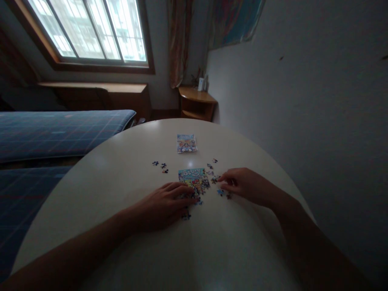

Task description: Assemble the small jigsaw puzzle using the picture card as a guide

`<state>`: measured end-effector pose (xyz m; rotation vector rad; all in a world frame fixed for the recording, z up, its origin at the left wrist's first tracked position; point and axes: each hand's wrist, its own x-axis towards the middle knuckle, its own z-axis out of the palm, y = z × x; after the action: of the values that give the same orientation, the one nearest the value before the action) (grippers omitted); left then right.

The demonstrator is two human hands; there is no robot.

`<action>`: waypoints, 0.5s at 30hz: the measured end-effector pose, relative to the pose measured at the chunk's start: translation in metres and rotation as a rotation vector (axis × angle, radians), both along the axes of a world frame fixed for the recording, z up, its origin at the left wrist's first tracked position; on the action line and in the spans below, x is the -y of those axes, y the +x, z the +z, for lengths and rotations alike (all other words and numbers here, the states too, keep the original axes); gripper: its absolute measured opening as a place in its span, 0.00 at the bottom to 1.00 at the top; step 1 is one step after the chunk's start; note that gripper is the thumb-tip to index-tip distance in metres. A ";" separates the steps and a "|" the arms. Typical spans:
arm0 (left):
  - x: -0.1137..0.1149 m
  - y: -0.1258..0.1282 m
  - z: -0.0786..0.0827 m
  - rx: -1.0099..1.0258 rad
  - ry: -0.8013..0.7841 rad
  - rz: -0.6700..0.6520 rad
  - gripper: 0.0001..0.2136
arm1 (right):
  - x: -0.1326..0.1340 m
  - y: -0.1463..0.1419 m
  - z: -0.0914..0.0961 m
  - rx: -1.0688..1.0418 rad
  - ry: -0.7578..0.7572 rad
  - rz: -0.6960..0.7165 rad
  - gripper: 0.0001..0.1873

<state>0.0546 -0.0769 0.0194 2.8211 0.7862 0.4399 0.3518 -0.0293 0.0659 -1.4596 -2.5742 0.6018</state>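
Far left, a blue checked bed (pixel 54 133) beside the pale round surface (pixel 121 173). Three loose pieces (pixel 160 165) scattered left of centre. Left hand (pixel 165 204) lying flat, grip wide open and holding nothing, fingertips pressing the near-left edge of the part-built puzzle (pixel 194 180). Beyond that, a picture card (pixel 186 143). Right hand (pixel 242 185) just beside the puzzle, grip narrowed to thumb and forefinger over a small piece (pixel 218 179); pinched or merely touched, impossible to tell. Probably best: pin the joined part under the left fingers, turn the piece to match, press lightly.
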 end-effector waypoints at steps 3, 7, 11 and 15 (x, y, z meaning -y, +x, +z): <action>-0.001 0.000 -0.001 0.010 -0.017 -0.001 0.19 | -0.008 0.009 -0.004 -0.014 0.067 -0.053 0.19; -0.002 0.000 -0.002 0.030 -0.042 -0.008 0.17 | -0.012 0.009 -0.010 -0.018 0.046 -0.050 0.23; -0.004 0.002 -0.004 0.053 -0.007 0.030 0.15 | -0.014 0.009 -0.015 -0.042 0.039 -0.026 0.19; -0.015 -0.005 -0.004 0.123 0.087 0.212 0.10 | -0.016 0.013 -0.015 -0.064 0.028 -0.026 0.17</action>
<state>0.0494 -0.0621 0.0151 2.7665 1.0688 0.6886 0.3649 -0.0133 0.0505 -1.4390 -2.5012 0.5960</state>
